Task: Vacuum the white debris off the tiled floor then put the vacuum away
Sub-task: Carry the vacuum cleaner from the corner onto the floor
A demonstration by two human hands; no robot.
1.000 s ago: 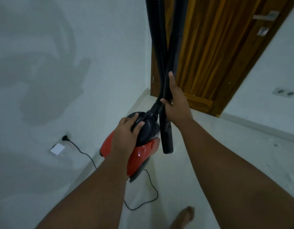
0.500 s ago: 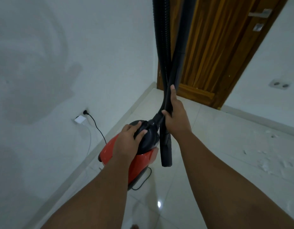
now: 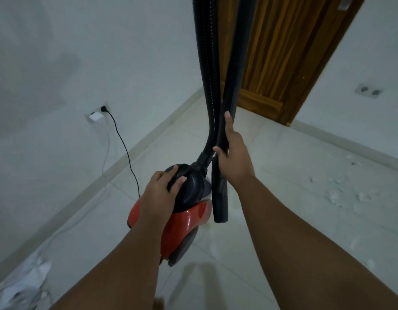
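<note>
1 vacuum, red with a black top, is below centre, over the tiled floor near the left wall. The left hand grips its black top handle, fingers curled over it. The right hand holds 1 rigid tube, thumb and fingers clamped on it, index finger straight along it. 1 ribbed hose rises beside the tube. 1 black cord runs to 1 socket. White debris lies scattered at right, too many flecks to count. 1 wooden door stands behind.
</note>
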